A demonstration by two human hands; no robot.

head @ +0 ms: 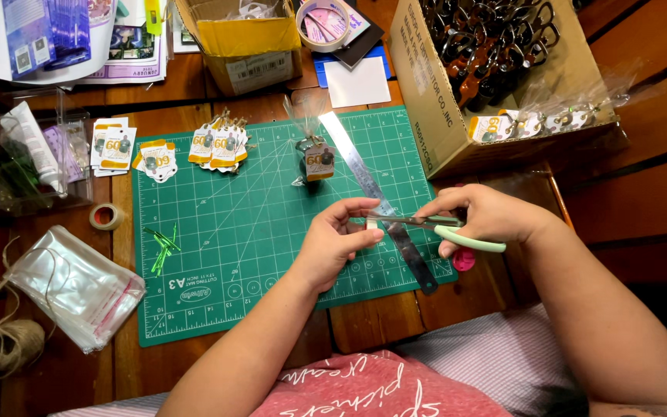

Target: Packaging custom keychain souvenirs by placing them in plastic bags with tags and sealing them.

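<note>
My right hand grips scissors with pale green handles, blades pointing left. My left hand pinches a small pale piece, too small to identify, right at the blade tips. Both hands hover over the right part of a green cutting mat. A metal ruler lies diagonally on the mat under the hands. A small wrapped item with an orange tag stands on the mat just beyond my left hand.
Stacks of orange and white tags lie at the mat's top left. Green twist ties, clear bags, twine, a small tape roll, and two cardboard boxes surround the mat.
</note>
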